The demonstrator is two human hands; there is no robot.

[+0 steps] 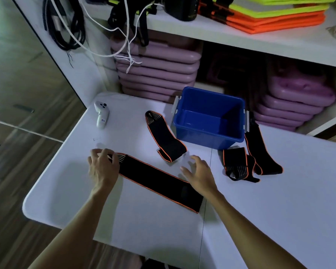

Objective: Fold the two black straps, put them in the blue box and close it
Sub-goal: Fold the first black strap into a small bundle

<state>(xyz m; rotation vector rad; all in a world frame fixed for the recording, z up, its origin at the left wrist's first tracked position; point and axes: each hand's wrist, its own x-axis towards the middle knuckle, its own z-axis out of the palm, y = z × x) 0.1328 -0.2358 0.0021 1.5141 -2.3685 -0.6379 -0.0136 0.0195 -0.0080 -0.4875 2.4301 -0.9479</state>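
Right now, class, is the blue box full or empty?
Empty: the blue box stands open, its bare floor showing, and all the straps lie outside on the table.

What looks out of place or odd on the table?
A white controller lies near the far left corner, unrelated to the straps. The blue box is open and empty, and no lid is visible. Nothing looks spilled or damaged.

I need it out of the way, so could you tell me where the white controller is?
In the head view, the white controller lies at the table's far left, left of the blue box.
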